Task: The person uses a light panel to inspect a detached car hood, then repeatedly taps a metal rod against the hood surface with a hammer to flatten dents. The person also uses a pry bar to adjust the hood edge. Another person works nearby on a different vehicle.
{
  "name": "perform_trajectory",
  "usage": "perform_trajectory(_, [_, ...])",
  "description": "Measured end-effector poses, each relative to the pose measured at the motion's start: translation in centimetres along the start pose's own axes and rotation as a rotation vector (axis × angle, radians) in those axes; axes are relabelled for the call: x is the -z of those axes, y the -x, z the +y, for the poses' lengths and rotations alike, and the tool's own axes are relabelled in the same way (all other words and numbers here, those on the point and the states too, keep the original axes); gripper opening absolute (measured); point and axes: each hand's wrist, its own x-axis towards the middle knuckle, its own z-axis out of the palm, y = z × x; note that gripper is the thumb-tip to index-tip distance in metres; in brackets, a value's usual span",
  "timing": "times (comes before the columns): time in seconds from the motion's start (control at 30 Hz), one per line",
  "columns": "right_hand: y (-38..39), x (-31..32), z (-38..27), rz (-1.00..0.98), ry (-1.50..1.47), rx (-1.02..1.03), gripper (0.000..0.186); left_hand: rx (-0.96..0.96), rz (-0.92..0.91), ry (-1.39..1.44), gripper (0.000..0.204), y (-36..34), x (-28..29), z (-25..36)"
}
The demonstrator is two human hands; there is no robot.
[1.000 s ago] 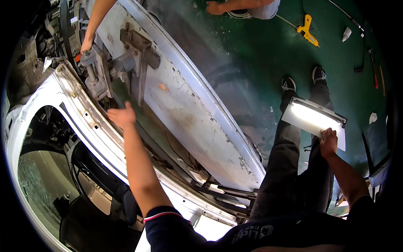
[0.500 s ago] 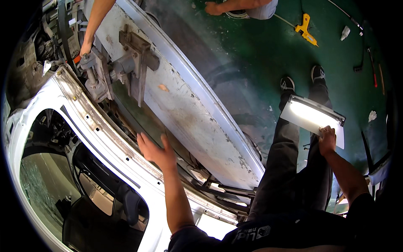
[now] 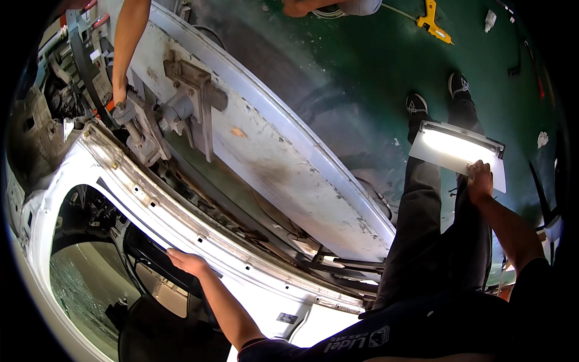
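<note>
My left hand (image 3: 186, 263) reaches over the white car body (image 3: 259, 289), fingers stretched out at the upper edge of the door opening. It holds nothing, and its thumb is mostly hidden. My right hand (image 3: 480, 181) is closed on the near edge of a flat white board (image 3: 452, 158), in front of my legs. A dark bar runs along the board's far edge, with a bright glowing strip beside it. At the upper left, another person's hand (image 3: 119, 90) touches a heavy metal clamp (image 3: 140, 130) near the car body's far corner.
A long, scuffed metal beam (image 3: 271, 151) runs diagonally beside the car. Cracked glass (image 3: 78, 283) shows inside the body. On the green floor lie a yellow glue gun (image 3: 432, 23), a small white item (image 3: 490, 21) and a crumpled white scrap (image 3: 543, 139). Another person's hand (image 3: 298, 7) is at the top.
My left hand has moved down and left, from above the rusty flange to the door opening's edge. The view has shifted. My right hand keeps its hold on the board.
</note>
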Motion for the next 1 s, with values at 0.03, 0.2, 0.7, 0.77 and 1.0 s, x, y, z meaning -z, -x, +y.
perform_trajectory(0.03, [-0.1, 0.1, -0.1, -0.003, -0.002, -0.001, 0.038, -0.002, 0.011, -0.024, 0.074, 0.1, 0.1, 0.1])
perform_trajectory(0.2, [-0.3, 0.1, -0.4, 0.016, -0.039, -0.008, 0.041, -0.008, 0.009, -0.058, 0.074, -0.3, 0.4, -0.9])
perform_trajectory(0.7, [-0.4, -0.2, -0.4, 0.013, -0.042, -0.009, 0.039, 0.024, 0.0, 0.043, 0.067, -0.6, 0.2, -1.5])
perform_trajectory(0.77, [-0.4, -0.2, -0.5, -0.004, -0.054, -0.02, 0.04, 0.007, -0.001, 0.045, 0.067, -0.6, 0.2, -1.2])
perform_trajectory(1.0, [-1.0, -1.1, 0.5, -0.05, -0.026, -0.029, 0.042, -0.052, -0.004, 0.048, 0.068, -1.0, 0.4, -2.3])
